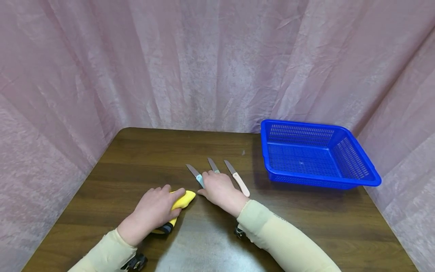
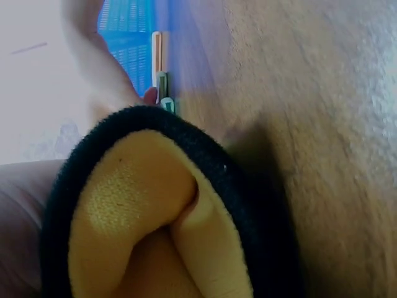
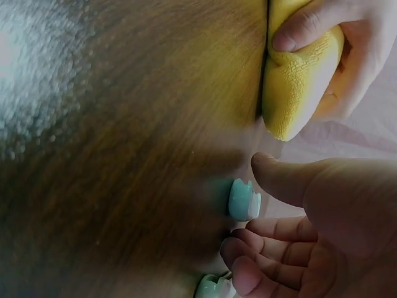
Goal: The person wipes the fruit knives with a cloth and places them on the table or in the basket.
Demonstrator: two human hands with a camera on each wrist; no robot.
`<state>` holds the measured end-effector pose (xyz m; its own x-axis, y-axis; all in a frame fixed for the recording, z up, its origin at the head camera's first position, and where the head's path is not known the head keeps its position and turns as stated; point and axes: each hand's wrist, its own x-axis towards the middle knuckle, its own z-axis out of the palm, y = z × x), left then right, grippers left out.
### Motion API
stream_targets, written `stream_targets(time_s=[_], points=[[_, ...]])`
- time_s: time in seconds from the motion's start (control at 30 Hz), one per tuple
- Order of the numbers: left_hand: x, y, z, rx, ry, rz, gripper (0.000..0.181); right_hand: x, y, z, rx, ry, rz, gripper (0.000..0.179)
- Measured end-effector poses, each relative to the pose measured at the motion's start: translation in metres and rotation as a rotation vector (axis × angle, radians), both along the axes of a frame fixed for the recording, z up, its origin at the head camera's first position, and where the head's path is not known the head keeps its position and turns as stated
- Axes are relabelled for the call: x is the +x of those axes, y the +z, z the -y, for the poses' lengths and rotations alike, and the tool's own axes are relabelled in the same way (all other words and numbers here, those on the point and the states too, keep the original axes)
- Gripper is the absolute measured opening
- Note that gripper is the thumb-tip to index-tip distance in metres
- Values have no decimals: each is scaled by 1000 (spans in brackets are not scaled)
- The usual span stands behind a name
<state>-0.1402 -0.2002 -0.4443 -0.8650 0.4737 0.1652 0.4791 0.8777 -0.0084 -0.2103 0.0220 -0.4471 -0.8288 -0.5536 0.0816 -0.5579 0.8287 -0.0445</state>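
In the head view, my left hand grips a folded yellow cloth with a dark edge, its thumb pressing the near side. Three small knives lie side by side, blades pointing away from me. My right hand hovers low over them, covering most of the middle knife. The light blue-handled knife sits in the gap between my right thumb and fingers, which are loosely bent and not closed round it. Just right of that hand lies the cream-handled knife. The middle knife's green handle shows beneath the fingers.
A blue plastic basket with slotted walls stands at the right rear of the brown wooden table. Pink curtains hang behind the table and along its sides.
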Motion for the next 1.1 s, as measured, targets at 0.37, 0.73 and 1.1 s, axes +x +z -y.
stream_targets(time_s=[0.37, 0.73, 1.1], points=[[0, 2, -3, 55, 11, 36, 42, -12, -5, -2, 16, -14, 39, 29], [-5, 11, -4, 84, 13, -78, 42, -8, -1, -22, -46, -33, 95, 13], [-17, 35, -9, 169, 72, -109, 49, 5, 6, -56, -272, 31, -129, 10]])
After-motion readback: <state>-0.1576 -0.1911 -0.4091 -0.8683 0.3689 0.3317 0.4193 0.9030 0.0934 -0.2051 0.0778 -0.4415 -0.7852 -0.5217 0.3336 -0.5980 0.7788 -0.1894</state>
